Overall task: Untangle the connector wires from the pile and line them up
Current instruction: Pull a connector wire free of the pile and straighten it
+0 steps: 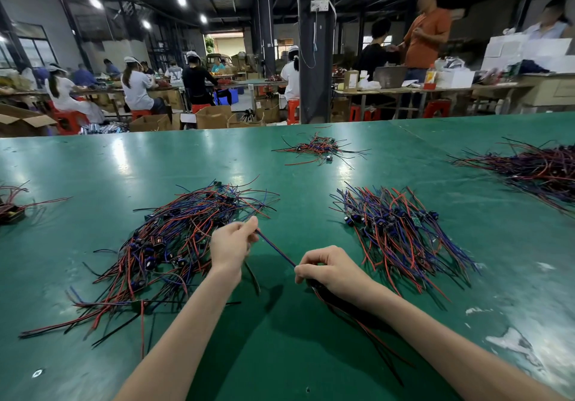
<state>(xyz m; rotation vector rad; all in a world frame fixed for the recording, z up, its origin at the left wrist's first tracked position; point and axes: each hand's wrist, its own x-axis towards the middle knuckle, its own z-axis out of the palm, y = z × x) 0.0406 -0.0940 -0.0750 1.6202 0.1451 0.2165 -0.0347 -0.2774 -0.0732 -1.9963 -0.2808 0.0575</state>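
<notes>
Two bare hands are held low over the green table (273, 363), and a single blue-and-red wire (275, 247) is stretched taut between them. Its far end is pinched by the left hand (233, 242) between thumb and forefinger. Its near end is gripped by the curled fingers of the right hand (329, 271), by which a gathered bundle (367, 332) of dark and red leads is also clasped, trailing toward five o'clock.

The step in hand is judged to be the drawing of one wire free so that it can be added to that bundle. Whether its far end is clear of the rest cannot be told.

From nine to eleven o'clock of the left hand the tangled pile (168, 245) is spread, with many wires and small dark components crossed in it, so much of the task is judged to remain. At two o'clock of the right hand a sorted heap (401, 232) is laid, its wires roughly parallel.

Next, the wire would need to be slid clear and laid alongside its fellows, ends matched.

Farther off, a small heap (320, 148) is seen at twelve o'clock and a larger heap (535, 167) at two o'clock.
</notes>
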